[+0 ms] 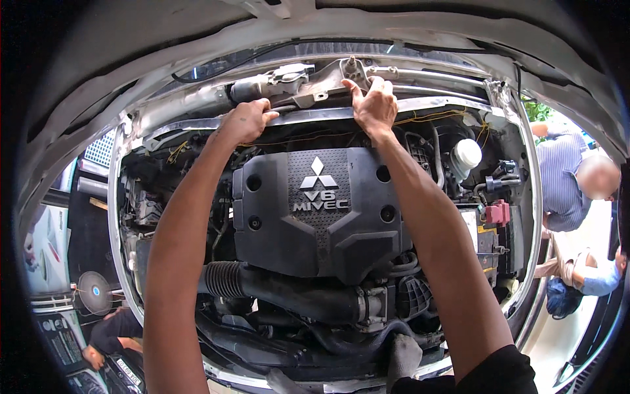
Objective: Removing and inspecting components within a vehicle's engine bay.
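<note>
At upper centre of frame, my left grip (244, 123) curls below the wiper motor (252, 88); my right grip (376, 109) spreads at the linkage bracket (331, 79). Whether either clamps, I can't tell. Best steady both ends.

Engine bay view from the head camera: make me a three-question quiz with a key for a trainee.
1. Which hand is nearer the stud on the metal bracket?
2. Where is the ribbed hose? A: beyond the engine cover; B: on its near side; C: on top of it.
3. Fill in: the round cap at the bay's right is ____.
Key: 1, the right hand; 2, B; 3, white.
</note>
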Action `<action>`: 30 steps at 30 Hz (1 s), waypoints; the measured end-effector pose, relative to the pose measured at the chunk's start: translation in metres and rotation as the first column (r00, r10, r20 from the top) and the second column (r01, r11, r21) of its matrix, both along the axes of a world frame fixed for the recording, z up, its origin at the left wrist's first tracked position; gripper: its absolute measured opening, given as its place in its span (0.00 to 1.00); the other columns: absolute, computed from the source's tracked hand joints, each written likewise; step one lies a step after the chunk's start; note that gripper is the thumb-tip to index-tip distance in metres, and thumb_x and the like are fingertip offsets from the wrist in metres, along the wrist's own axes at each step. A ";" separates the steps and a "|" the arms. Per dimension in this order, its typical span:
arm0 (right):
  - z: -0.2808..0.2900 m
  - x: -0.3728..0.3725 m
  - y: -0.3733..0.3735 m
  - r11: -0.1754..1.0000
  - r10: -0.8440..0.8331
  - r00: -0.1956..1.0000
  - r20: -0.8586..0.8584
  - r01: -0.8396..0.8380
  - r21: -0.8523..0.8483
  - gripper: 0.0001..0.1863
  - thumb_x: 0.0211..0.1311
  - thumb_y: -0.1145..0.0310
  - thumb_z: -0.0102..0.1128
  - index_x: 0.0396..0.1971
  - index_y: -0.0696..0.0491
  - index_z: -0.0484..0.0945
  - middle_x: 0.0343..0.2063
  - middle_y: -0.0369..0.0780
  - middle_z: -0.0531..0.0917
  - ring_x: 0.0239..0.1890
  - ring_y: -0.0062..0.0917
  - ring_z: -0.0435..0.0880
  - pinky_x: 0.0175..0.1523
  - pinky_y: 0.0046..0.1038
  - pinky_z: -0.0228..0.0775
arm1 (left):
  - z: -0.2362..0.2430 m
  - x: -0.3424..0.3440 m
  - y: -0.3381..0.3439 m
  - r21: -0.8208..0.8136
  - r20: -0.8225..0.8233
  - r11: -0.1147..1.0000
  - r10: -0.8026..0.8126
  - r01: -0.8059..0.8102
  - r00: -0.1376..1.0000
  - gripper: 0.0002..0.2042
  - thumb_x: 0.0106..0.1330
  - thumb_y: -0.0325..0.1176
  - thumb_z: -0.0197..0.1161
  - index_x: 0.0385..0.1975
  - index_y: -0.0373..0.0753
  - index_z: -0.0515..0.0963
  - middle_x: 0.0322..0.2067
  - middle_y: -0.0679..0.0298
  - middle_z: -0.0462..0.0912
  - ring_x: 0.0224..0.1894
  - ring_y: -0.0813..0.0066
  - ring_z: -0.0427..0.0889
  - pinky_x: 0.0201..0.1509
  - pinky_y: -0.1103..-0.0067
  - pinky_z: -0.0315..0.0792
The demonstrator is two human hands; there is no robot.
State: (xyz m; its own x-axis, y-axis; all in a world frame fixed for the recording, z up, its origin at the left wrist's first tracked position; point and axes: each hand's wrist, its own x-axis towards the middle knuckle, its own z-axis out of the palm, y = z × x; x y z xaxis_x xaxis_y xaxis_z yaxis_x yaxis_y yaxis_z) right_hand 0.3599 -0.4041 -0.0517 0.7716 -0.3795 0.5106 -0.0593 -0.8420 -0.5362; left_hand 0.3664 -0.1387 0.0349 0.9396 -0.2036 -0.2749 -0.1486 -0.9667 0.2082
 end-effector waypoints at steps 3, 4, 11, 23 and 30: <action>-0.004 0.003 -0.005 1.000 -0.011 0.998 0.070 0.013 -0.028 0.38 0.57 0.33 0.62 0.40 0.61 0.77 0.37 0.52 0.81 0.37 0.44 0.85 0.42 0.40 0.78 | 0.007 -0.008 -0.003 0.341 0.060 0.932 -0.155 0.126 0.986 0.19 0.72 0.54 0.53 0.55 0.52 0.76 0.46 0.52 0.84 0.49 0.53 0.84 0.50 0.59 0.76; -0.005 0.003 -0.004 0.999 0.007 0.996 0.089 -0.004 -0.040 0.39 0.58 0.33 0.61 0.41 0.62 0.76 0.37 0.53 0.81 0.37 0.44 0.85 0.42 0.41 0.78 | 0.010 -0.001 0.006 0.325 0.083 0.936 -0.167 0.132 0.982 0.20 0.72 0.53 0.54 0.56 0.50 0.76 0.46 0.54 0.85 0.45 0.53 0.85 0.49 0.61 0.76; -0.004 0.009 -0.009 0.999 0.011 0.999 -0.043 -0.013 -0.029 0.44 0.61 0.29 0.52 0.46 0.64 0.74 0.40 0.55 0.80 0.42 0.45 0.84 0.47 0.43 0.77 | 0.044 0.011 0.025 0.205 -0.060 0.906 -0.366 0.370 0.929 0.16 0.73 0.45 0.54 0.40 0.35 0.74 0.34 0.50 0.81 0.40 0.52 0.81 0.45 0.63 0.72; 0.003 0.005 0.003 1.000 0.021 0.998 -0.065 -0.022 -0.016 0.43 0.60 0.28 0.51 0.44 0.62 0.76 0.40 0.56 0.81 0.43 0.49 0.85 0.47 0.44 0.77 | 0.051 -0.025 0.117 0.155 0.256 0.900 -0.435 0.408 0.863 0.12 0.73 0.37 0.57 0.51 0.43 0.70 0.25 0.55 0.78 0.21 0.65 0.75 0.30 0.69 0.71; 0.005 0.000 -0.002 0.998 0.033 0.982 -0.184 -0.041 -0.040 0.44 0.63 0.28 0.46 0.49 0.61 0.75 0.43 0.56 0.80 0.48 0.46 0.82 0.53 0.44 0.73 | 0.024 -0.054 -0.009 -0.597 -0.465 0.755 -0.051 -0.270 0.884 0.16 0.70 0.44 0.63 0.47 0.43 0.69 0.20 0.70 0.73 0.14 0.87 0.64 0.14 0.84 0.53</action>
